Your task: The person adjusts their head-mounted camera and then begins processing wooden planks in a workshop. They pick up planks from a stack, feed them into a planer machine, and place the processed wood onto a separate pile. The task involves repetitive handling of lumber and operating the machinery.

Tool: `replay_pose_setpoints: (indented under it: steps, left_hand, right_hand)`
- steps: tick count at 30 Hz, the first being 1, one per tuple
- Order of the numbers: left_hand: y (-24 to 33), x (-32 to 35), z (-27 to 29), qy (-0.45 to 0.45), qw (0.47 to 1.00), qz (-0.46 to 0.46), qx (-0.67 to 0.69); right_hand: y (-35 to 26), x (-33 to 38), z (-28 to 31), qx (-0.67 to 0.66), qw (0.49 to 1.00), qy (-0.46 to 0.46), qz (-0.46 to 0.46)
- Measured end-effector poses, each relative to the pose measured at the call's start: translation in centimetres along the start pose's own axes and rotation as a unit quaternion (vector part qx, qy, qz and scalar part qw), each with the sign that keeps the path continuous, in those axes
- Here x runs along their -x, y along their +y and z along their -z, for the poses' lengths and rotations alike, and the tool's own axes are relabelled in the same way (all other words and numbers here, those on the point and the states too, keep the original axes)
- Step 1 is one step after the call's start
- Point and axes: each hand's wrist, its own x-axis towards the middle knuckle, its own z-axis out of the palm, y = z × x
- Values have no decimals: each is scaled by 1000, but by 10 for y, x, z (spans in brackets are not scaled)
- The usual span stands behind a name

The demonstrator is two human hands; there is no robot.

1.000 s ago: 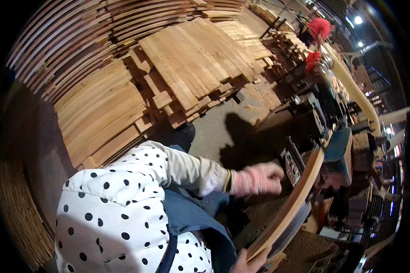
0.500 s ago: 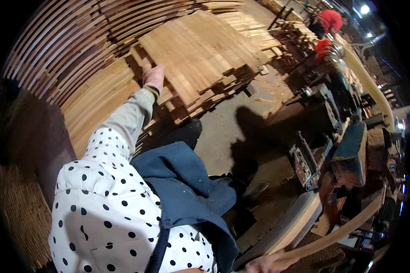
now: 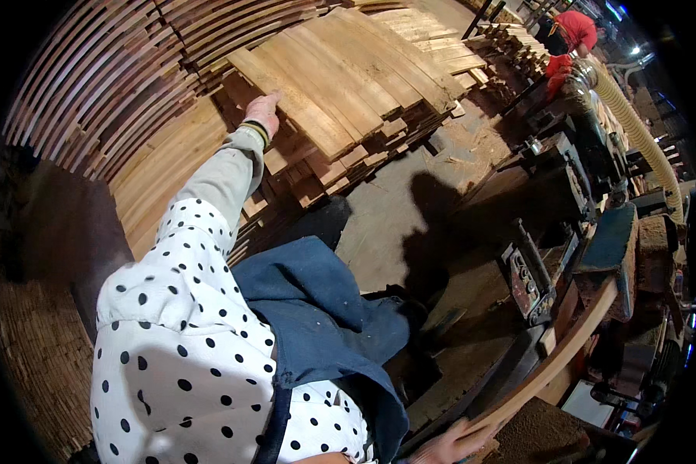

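My left hand [image 3: 264,114], in a pinkish covering with a dark and yellow cuff, reaches far forward to the near left edge of a stack of flat boards. Its fingers are bent against the edge of the outermost wooden board [image 3: 298,108]; their far side is hidden. Low in the picture, my right hand [image 3: 445,447] is closed around the near end of a long, slightly curved wooden strip [image 3: 553,363]. The strip slants up to the right, its far end beside a blue machine part [image 3: 607,240].
Tall rows of stacked wood strips [image 3: 93,85] rise at the far left. Woodworking machinery [image 3: 530,282] with a ribbed pale hose [image 3: 634,116] stands at right. A person in red [image 3: 574,31] bends over at the far right. Sawdust [image 3: 472,155] lies on the floor.
The wooden strip in my right hand has swung up and leftward. My left hand has shifted slightly up against the board's edge, and the outermost board seems slid a little away from me.
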Motion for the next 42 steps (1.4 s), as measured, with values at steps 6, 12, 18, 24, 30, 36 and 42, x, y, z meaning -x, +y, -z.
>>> replay_pose_setpoints:
  steps: [6, 12, 18, 24, 30, 36, 42]
  left_hand:
    - [64, 47, -70, 117, 978, 158, 66]
    - [71, 82, -59, -20, 957, 119, 265]
    - [74, 203, -80, -160, 937, 87, 297]
    - [72, 345, -161, -243, 967, -53, 64]
    - [96, 529, -191, -467, 884, 30, 14]
    - [17, 464, -227, -685, 661, -193, -238]
    - [-188, 335, -167, -617, 389, -188, -658]
  right_hand:
    - [10, 154, 76, 321, 939, 7, 121]
    - [-4, 79, 66, 277, 941, -35, 192]
    - [1, -68, -3, 89, 992, -72, 52]
    - [-47, -159, -54, -57, 978, -179, 95]
    - [-121, -31, -21, 49, 957, -209, 195]
    - [-91, 101, 89, 72, 969, -143, -187]
    - [-65, 162, 108, 227, 969, -47, -85]
